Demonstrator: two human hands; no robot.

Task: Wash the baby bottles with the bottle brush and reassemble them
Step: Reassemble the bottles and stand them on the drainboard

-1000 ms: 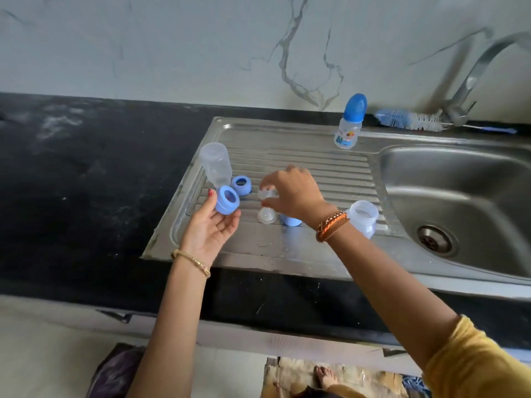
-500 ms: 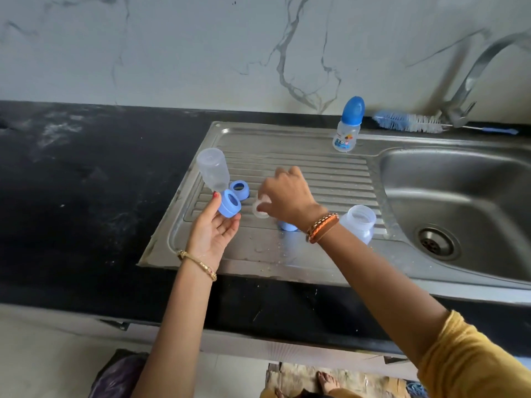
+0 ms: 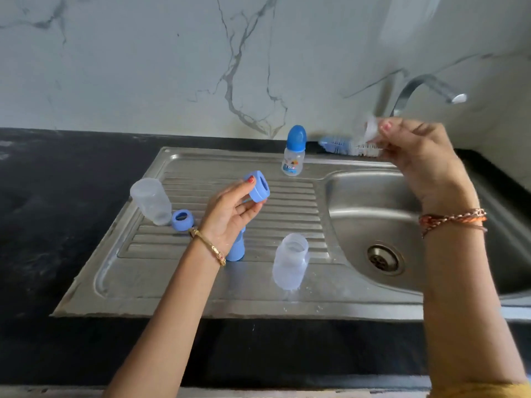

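Left hand [image 3: 230,209] grip pinches blue collar ring [image 3: 257,186]; right hand [image 3: 422,156] grip clamps clear teat [image 3: 370,129], blurred. Risk: wet teat slips, drops into sink [image 3: 359,225] below.

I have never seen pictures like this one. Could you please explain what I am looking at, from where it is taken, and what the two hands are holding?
There is no machine here. A person wears a camera on the head, so you look down at their own two hands over a steel sink.

The left hand holds a blue ring, the screw collar of a baby bottle. The right hand pinches a small clear piece, blurred, probably a teat.

On the ribbed draining board stand two open clear bottles, another blue ring and a blue part half hidden behind the left wrist. At the back stands a finished bottle with a blue cap, and beside it lies the bottle brush, under the tap.
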